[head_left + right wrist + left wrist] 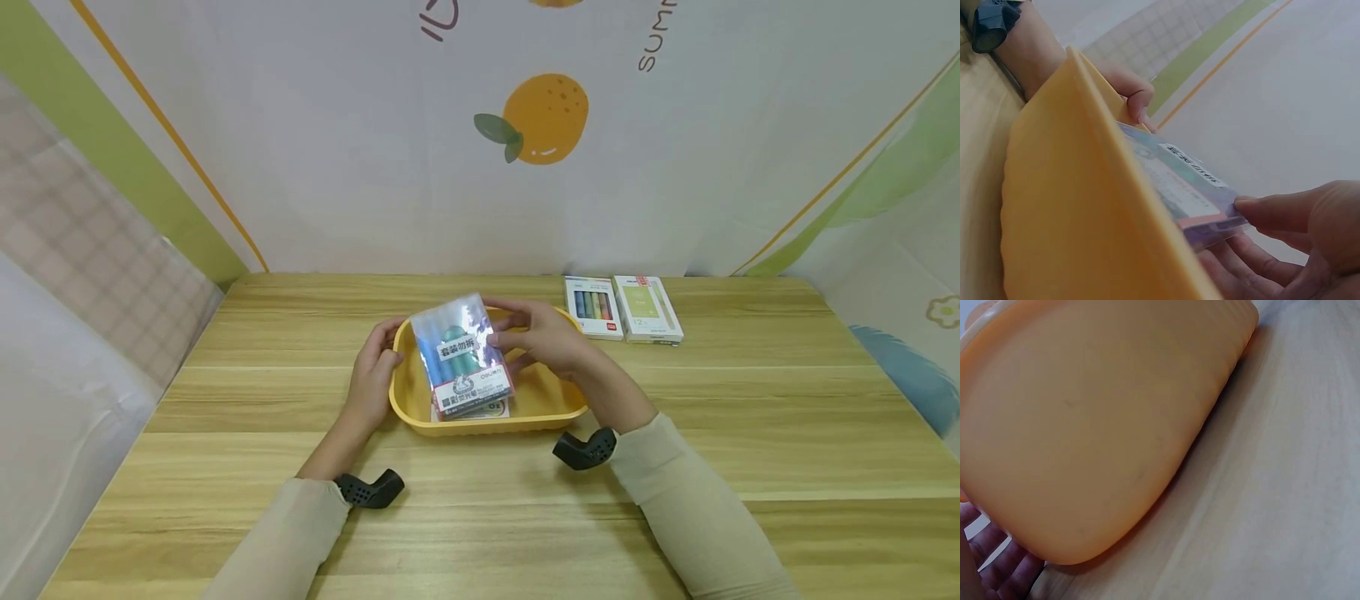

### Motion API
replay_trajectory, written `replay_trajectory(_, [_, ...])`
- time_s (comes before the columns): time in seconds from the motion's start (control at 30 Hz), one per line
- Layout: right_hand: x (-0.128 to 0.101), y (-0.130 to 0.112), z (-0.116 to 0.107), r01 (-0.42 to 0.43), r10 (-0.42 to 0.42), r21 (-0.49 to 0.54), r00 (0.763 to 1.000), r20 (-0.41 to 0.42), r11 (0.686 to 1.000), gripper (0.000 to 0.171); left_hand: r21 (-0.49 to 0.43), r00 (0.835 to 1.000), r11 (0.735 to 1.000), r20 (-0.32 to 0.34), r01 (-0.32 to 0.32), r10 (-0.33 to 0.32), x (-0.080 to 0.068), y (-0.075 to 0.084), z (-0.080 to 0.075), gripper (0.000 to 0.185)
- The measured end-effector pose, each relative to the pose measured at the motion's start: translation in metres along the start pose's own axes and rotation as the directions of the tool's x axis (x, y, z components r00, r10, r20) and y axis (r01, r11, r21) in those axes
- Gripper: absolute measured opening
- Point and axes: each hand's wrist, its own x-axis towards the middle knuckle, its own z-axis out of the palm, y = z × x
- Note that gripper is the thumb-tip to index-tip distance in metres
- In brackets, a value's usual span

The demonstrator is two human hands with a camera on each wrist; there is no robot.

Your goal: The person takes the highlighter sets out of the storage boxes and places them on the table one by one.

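Observation:
A clear-sleeved pack of highlighters (463, 354), blue, green and purple with a white label, is tilted over the yellow plastic basket (423, 428). My right hand (546, 337) pinches the pack at its right edge; in the right wrist view the thumb (1266, 211) is on top and the fingers are beneath. My left hand (369, 377) grips the basket's left end, thumb over the rim and fingers outside. A white printed item (497, 409) lies in the basket, mostly hidden under the pack. The left wrist view shows the basket's outer wall (1097, 437) and part of the left fingers.
Behind the basket to the right, a white box with a window showing coloured sticks (593, 308) lies beside a white and green box (648, 309). The wooden table (247, 400) ends at a fruit-printed cloth (360, 167) at the back.

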Motion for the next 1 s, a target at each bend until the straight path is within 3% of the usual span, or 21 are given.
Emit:
replay_trajectory(0.3, [-0.001, -0.002, -0.005, 0.021, -0.021, 0.007, 1.0, -0.011, 1.0, 0.064, 0.002, 1.0, 1.0, 0.001, -0.007, 0.007, 0.001, -0.002, 0.001, 0.054])
replay_trajectory(1.0, [-0.012, -0.015, -0.027, 0.091, -0.081, 0.081, 0.989, -0.123, 0.993, 0.063, -0.006, 1.0, 1.0, 0.017, -0.006, 0.006, 0.0, 0.0, 0.0, 0.053])
